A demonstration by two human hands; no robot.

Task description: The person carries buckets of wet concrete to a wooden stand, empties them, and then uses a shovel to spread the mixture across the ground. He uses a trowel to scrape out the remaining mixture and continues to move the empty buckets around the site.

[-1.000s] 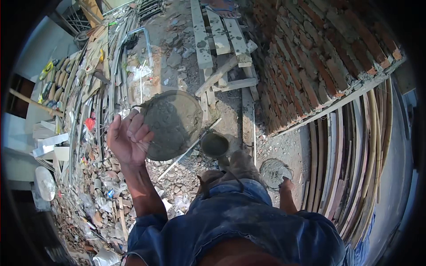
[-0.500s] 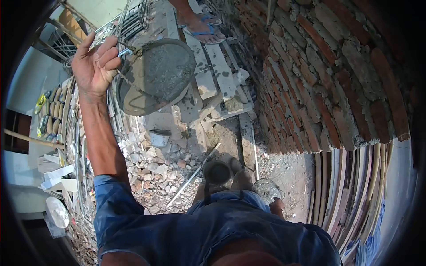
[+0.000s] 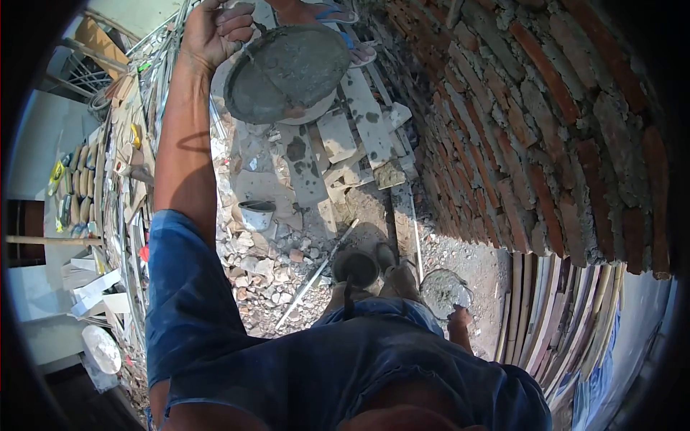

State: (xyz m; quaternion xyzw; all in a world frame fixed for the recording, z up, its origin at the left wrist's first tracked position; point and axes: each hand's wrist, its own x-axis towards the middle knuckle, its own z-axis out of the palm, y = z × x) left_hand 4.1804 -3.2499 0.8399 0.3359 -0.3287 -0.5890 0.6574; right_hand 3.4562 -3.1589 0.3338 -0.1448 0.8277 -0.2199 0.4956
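Observation:
My left hand (image 3: 219,32) is stretched out at the top of the view, its fingers curled round the handle of a large bucket (image 3: 316,104). Wet grey mortar (image 3: 302,68) fills that bucket nearly to the rim, and the thin handle crosses over it. The bucket overlaps the wooden planks (image 3: 363,118), right by another person's sandalled foot (image 3: 359,54). Low on my right side, my right hand (image 3: 460,314) is closed at the edge of a second bucket of mortar (image 3: 444,291), gripping its handle.
A rough brick wall (image 3: 532,129) rises on the right. Near my feet stands a dark bucket (image 3: 356,269), with a small pale bucket (image 3: 257,214) farther left. Broken rubble (image 3: 251,266) and a white stick (image 3: 316,276) cover the ground. Long boards (image 3: 553,309) lean at lower right.
My left hand has moved forward and to the right with the mortar bucket, closer to the other person's feet. My right hand and its bucket show more fully now.

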